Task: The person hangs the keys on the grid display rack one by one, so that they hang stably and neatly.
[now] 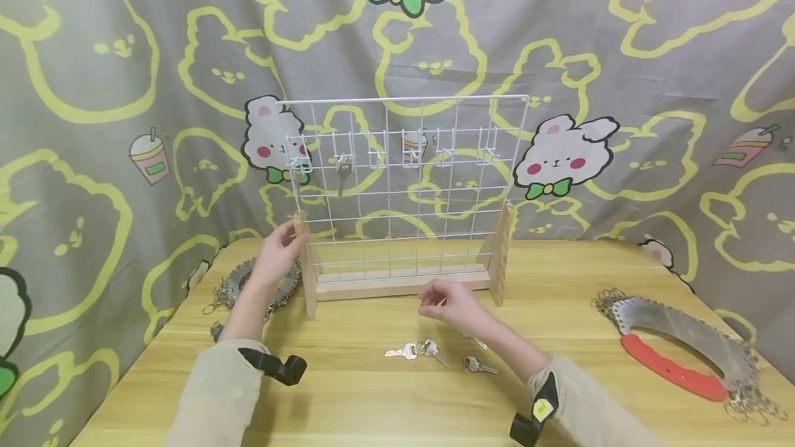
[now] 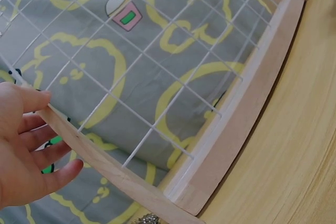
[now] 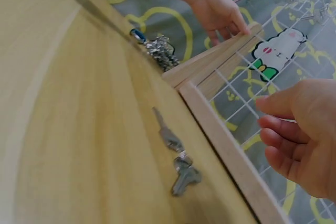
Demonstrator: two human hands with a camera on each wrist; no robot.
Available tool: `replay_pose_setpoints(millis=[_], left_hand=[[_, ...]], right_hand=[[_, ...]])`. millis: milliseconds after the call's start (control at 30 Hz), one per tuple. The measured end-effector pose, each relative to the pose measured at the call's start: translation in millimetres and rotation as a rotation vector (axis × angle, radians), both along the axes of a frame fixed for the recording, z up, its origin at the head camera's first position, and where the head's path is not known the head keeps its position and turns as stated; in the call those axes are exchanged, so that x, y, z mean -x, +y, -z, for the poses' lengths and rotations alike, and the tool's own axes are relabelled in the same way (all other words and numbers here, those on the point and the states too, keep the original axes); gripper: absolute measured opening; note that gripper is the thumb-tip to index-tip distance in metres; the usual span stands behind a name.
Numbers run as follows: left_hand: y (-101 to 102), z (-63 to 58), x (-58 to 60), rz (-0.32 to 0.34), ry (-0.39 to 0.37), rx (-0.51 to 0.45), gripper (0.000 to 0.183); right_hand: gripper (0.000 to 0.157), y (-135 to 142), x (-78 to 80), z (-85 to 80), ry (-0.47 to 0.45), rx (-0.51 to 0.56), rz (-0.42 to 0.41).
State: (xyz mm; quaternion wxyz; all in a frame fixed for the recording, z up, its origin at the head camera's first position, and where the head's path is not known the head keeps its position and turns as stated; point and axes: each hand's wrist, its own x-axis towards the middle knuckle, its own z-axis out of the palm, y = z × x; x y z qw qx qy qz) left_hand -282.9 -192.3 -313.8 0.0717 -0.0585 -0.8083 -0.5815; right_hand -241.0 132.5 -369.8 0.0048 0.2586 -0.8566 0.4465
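Observation:
A white wire grid rack (image 1: 388,195) with a wooden base stands on the table. My left hand (image 1: 281,250) pinches the top of its left wooden post (image 2: 100,153) between thumb and forefinger, other fingers spread. One key (image 1: 344,174) hangs from a hook toward the rack's left end. In front of the base bar, my right hand (image 1: 456,305) hovers with loosely bent fingers, nothing showing between them (image 3: 307,135). Below it on the table lie several metal keys, among them a left one (image 1: 402,351), a middle one (image 1: 437,353) and a right one (image 1: 480,365); another is partly hidden by my forearm.
Several wire hooks (image 1: 444,156) line the rack's upper part. At the right lies a curved metal plate (image 1: 689,330) with a red grip (image 1: 673,368) and rings along its edge. A similar ringed metal piece (image 1: 286,288) sits behind my left forearm. A patterned curtain (image 1: 559,33) hangs behind.

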Motion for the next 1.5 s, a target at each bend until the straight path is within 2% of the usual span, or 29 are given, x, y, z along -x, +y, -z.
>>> replay_pose_setpoints(millis=[267, 533, 633, 733, 1000, 1233, 1500], left_hand=[[1, -0.5, -3.4, 0.002, -0.002, -0.011, 0.057], [0, 2.2, 0.9, -0.006, 0.004, 0.002, 0.056], [0, 2.6, 2.0, -0.007, 0.003, 0.004, 0.056], [0, 3.2, 2.5, -0.009, 0.002, 0.006, 0.056], [-1, 3.9, 4.2, -0.007, 0.005, 0.012, 0.056], [-1, 2.9, 3.4, -0.006, 0.004, 0.017, 0.057], [0, 2.1, 0.9, -0.006, 0.002, 0.024, 0.057]], right_hand=[[0.018, 6, -7.4, 21.4, -0.081, 0.014, -0.087], [0.018, 10, -12.2, 35.0, -0.143, -0.022, -0.152], [0.018, 12, -13.4, 38.4, -0.187, -0.031, -0.164], [0.017, 12, -13.9, 41.4, -0.193, -0.035, -0.161], [0.012, 8, -13.2, 46.7, -0.088, -0.09, -0.17], [0.009, 5, -12.8, 47.9, 0.038, -0.197, -0.144], [0.011, 5, -14.3, 48.4, 0.068, -0.267, -0.124]])
